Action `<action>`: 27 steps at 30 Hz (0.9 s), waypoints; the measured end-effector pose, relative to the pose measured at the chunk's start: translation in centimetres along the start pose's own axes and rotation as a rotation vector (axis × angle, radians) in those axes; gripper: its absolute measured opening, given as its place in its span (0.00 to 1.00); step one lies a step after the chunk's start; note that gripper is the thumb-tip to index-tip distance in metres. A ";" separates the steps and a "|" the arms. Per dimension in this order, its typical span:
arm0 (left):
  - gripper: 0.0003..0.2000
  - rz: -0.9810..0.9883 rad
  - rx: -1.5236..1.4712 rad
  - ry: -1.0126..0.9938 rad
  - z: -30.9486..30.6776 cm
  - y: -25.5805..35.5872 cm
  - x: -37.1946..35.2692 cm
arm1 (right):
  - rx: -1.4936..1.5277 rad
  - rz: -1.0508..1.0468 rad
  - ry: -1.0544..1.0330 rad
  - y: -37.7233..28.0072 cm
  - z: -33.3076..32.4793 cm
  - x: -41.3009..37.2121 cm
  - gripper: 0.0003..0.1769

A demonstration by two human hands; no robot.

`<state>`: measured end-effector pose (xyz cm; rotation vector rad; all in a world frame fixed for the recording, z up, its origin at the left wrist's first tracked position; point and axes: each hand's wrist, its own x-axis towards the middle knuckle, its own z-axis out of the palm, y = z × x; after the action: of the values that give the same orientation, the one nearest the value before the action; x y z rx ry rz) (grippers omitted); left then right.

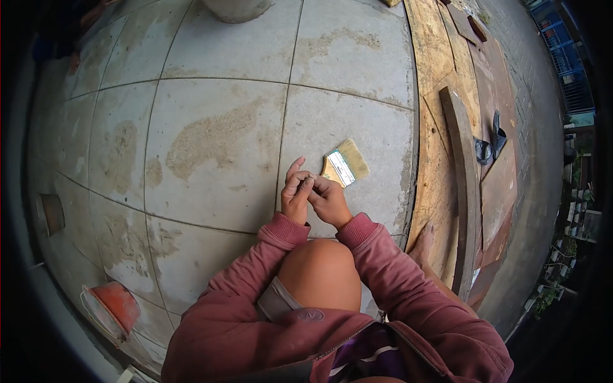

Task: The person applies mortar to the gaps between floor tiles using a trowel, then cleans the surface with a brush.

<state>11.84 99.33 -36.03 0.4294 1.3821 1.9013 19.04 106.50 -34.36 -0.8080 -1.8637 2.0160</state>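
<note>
A flat paintbrush with pale bristles, a white label and a yellow wooden handle points up and to the right. Its handle runs into my right hand, whose closed fingers cover the lower end. My left hand touches the right one, thumb and index finger pinched together at its fingertips. Another left finger sticks out. Whatever lies in that pinch is too small or too hidden to make out. Below both hands is my bent knee.
Large grey floor tiles carry sandy stains. To the right lie wooden boards, a long dark plank and a dark strap-like item. A red bucket lies at lower left. Another person's foot shows at upper left.
</note>
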 end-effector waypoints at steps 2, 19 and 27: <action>0.05 -0.010 0.082 -0.063 1.0 -0.1 -0.1 | -0.043 0.006 0.128 0.6 -1.1 -1.4 0.11; 0.14 0.181 1.742 0.303 -13.6 1.9 7.5 | -1.000 -0.171 0.112 0.3 -3.4 15.1 0.13; 0.14 0.143 1.685 0.296 -13.4 2.2 7.6 | -1.120 -0.114 0.136 -1.1 -2.3 23.2 0.09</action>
<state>-2.73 95.46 -40.02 1.0039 2.9511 0.4055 1.46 121.40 -38.20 -0.9756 -2.8044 0.6727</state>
